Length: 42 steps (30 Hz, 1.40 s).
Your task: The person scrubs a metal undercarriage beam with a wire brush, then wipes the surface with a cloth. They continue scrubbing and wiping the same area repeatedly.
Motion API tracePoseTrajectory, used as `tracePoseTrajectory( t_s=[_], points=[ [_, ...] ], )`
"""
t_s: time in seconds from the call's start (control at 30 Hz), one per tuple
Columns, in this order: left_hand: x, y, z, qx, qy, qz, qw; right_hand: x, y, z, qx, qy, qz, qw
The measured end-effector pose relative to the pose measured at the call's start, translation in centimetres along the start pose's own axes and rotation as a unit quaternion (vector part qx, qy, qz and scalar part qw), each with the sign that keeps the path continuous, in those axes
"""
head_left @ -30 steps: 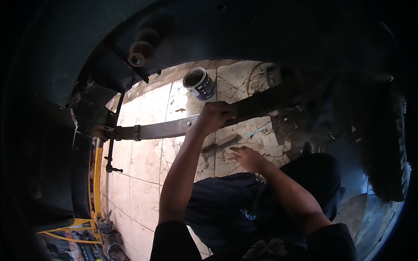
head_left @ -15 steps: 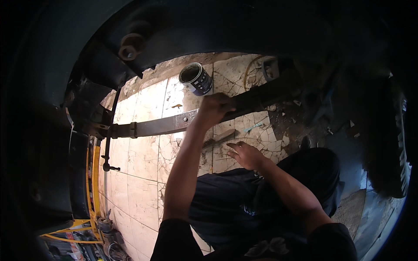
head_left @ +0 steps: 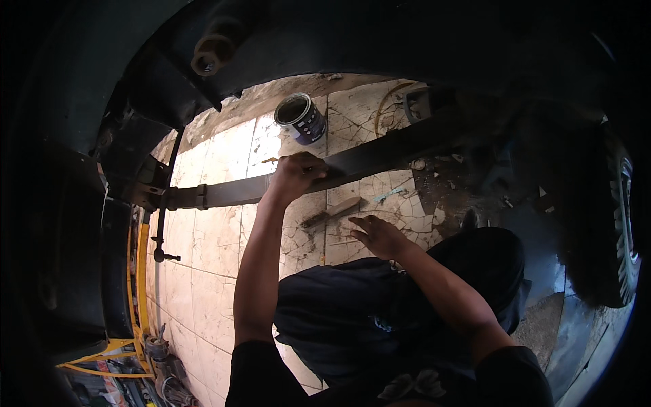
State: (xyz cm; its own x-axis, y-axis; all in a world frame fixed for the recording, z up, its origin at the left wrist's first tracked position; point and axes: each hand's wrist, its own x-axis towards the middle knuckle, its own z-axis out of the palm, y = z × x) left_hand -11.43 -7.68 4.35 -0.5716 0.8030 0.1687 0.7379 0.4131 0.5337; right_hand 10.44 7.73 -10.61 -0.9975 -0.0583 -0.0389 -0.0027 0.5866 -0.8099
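My left hand (head_left: 296, 175) is closed over a long dark metal leaf spring (head_left: 369, 157) that crosses in front of me. Its fingers curl at the top face, and whatever they may grip is hidden. Lower and to the right, my right hand (head_left: 380, 237) hovers above the floor, fingers apart and holding nothing. Just beyond those fingertips a wire brush with a wooden handle (head_left: 346, 206) lies on the cracked tiles. An uncovered tin (head_left: 312, 129) with a dark label stands on the floor past the spring.
Dark vehicle bodywork arches overhead, with a large nut (head_left: 205, 63) at upper left. A thin rod (head_left: 169, 183) hangs at the spring's left end. A yellow metal frame (head_left: 142, 271) stands at left, and a tyre (head_left: 620, 230) rises at far right. Debris (head_left: 454, 169) litters the floor.
My left hand has slid leftward along the spring and now covers the pale patch with a bolt head. More of the wire brush shows. My right hand has barely moved.
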Motion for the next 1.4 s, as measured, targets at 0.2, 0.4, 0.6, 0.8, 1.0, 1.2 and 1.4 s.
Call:
tracePoseTrajectory(
  t_s=[0.2,0.4,0.6,0.8,1.0,1.2,1.4],
  points=[
    [5.3,4.2,5.4,-0.103,0.064,0.072,0.990,0.2,-0.1,0.4,0.029,0.010,-0.009,0.999],
    [6.9,5.6,5.5,-0.043,0.045,0.153,0.986,-0.1,1.9,0.2,0.026,0.043,-0.025,0.998],
    [1.3,0.6,0.8,-0.002,-0.007,0.000,1.000,-0.6,3.2,-0.2,-0.001,0.049,0.000,0.999],
    [0.8,-1.0,0.4,-0.049,-0.014,0.017,0.999,-0.4,1.8,1.1,0.001,0.017,-0.008,1.000],
    [7.6,6.6,6.0,-0.037,0.011,0.164,0.986,-0.9,-0.3,0.7,-0.008,-0.042,0.035,0.998],
    [3.0,6.5,4.9,-0.059,0.085,0.092,0.990,-0.3,0.5,0.1,0.015,0.020,-0.020,0.999],
    [-12.8,7.2,4.7,-0.267,0.207,-0.239,0.910,-0.5,-1.8,-2.9,0.050,0.050,0.011,0.997]
  ],
)
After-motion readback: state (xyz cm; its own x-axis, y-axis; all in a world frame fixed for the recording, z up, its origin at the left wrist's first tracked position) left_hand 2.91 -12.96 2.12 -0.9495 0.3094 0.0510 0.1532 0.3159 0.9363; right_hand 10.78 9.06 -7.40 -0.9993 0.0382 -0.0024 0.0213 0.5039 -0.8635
